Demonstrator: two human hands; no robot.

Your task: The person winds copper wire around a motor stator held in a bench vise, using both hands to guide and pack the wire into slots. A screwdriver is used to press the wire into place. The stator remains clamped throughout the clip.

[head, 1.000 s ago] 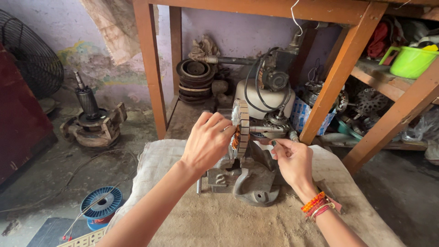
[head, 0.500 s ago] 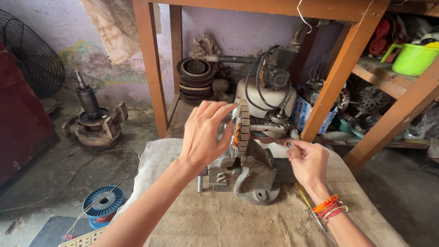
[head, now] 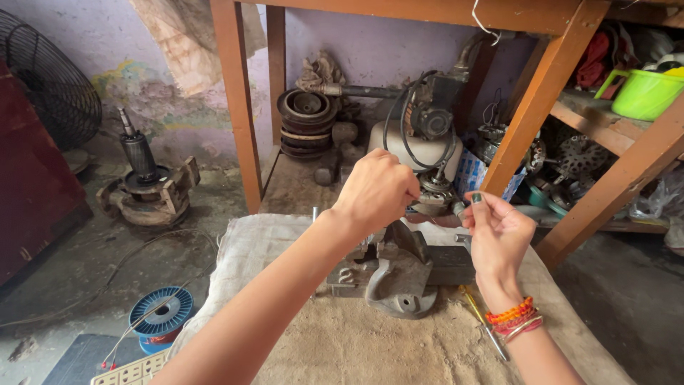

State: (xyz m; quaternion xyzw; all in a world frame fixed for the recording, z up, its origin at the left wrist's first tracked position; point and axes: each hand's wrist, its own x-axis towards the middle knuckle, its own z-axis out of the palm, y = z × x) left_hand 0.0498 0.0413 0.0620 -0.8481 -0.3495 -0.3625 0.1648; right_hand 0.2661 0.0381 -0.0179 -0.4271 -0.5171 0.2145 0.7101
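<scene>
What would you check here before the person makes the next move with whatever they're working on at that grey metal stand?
1. Left hand has a grip on the part above the grey stand: cannot tell, the hand hides the part.
2. Right hand pinching something thin at its fingertips: cannot tell what, too small.
3. Stand sitting flat on the sackcloth: ok.
4. Screwdriver lying within easy reach beside the right wrist: ok.
5. Blue wire spool on the floor to the left, apart from both arms: ok.
6. Bracelets clear of the stand: ok.
</scene>
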